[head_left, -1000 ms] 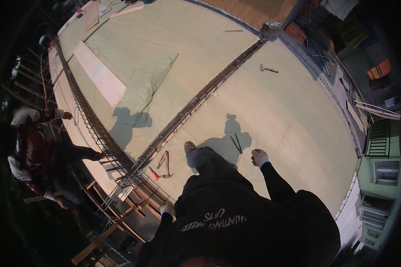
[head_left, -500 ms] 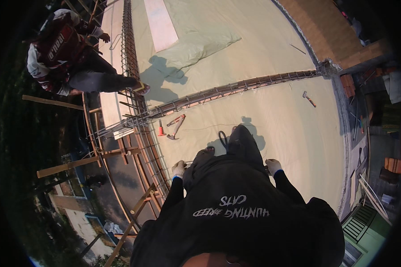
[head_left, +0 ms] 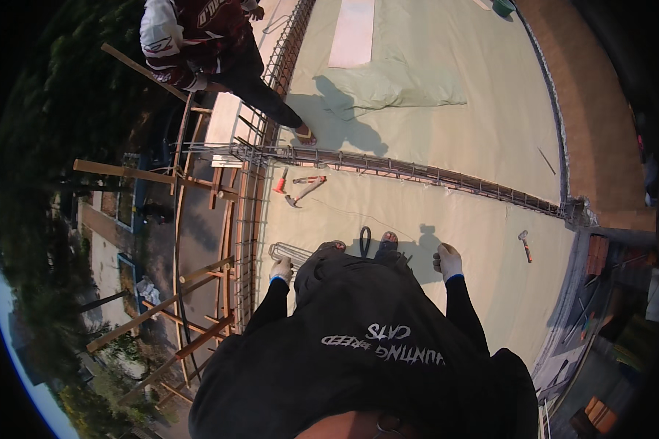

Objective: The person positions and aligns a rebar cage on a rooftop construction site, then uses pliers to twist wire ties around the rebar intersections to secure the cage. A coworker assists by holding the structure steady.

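Rebar stirrups (head_left: 291, 253) hang from gloved left hand (head_left: 281, 270).

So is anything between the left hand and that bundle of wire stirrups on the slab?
Nothing visible. The left hand is right at the wire stirrups, which lie on the slab just ahead of it; whether it already grips them is unclear.

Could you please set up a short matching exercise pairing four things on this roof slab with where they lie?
Things:
1. left hand
2. right hand
3. hammer
4. second hammer

Places:
A. near the slab's right edge
B. beside an orange cone by the long rebar cage
C. holding a bundle of wire stirrups
D. empty, gloved, held above the slab

Pairs: 1-C, 2-D, 3-B, 4-A
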A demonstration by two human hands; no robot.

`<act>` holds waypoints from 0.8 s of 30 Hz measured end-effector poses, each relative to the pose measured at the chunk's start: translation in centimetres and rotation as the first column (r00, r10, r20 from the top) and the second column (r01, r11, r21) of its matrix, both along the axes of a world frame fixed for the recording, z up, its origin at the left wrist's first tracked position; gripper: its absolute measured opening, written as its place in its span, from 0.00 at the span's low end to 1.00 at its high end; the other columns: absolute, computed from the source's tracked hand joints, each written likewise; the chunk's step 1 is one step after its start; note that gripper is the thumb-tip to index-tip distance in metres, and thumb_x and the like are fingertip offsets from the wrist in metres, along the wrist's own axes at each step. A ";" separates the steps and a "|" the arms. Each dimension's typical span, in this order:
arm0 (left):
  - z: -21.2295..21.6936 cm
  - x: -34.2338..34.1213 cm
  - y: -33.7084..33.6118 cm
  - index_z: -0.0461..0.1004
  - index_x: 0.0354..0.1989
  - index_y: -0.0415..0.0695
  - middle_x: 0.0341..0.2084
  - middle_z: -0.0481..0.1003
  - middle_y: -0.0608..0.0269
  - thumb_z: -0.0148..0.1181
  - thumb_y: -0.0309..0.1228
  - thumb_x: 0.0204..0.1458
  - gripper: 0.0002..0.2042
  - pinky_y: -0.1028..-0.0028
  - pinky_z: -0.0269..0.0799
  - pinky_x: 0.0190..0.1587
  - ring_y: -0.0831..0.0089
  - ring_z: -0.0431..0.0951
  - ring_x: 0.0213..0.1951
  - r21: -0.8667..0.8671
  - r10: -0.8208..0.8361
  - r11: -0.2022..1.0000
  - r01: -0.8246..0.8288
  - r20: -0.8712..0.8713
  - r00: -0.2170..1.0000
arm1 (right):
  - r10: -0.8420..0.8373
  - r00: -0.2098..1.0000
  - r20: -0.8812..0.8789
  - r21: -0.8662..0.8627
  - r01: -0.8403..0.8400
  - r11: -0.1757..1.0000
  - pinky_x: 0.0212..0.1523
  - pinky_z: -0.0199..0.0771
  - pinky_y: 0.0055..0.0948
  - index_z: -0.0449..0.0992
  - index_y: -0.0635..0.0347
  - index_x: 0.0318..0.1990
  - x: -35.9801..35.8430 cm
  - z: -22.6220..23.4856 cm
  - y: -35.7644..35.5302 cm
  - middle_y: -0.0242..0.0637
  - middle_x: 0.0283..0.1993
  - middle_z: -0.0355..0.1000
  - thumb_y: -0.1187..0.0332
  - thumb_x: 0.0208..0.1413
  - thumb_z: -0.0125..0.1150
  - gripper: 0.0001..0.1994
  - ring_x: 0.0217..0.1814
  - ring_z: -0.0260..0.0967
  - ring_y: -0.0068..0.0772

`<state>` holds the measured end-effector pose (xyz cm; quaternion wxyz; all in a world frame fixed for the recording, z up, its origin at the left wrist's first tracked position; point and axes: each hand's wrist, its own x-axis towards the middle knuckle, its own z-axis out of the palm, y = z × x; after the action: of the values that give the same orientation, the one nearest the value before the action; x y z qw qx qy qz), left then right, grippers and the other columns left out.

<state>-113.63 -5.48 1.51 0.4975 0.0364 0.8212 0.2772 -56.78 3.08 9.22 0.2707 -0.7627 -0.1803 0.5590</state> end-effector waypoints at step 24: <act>-0.8 41.4 15.5 0.81 0.56 0.39 0.37 0.82 0.62 0.65 0.41 0.63 0.20 0.70 0.76 0.39 0.74 0.79 0.36 0.198 -0.634 0.771 0.605 0.154 0.758 | -0.542 0.838 0.061 -0.370 0.523 0.768 0.19 0.64 0.31 0.76 0.58 0.51 31.4 -0.6 -24.9 0.34 0.27 0.68 0.65 0.69 0.59 0.09 0.19 0.62 0.27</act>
<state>-72.20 10.04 0.70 0.6419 0.3106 0.6838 0.1544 -25.35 -21.79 8.59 0.2727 -0.8055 0.1591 0.5016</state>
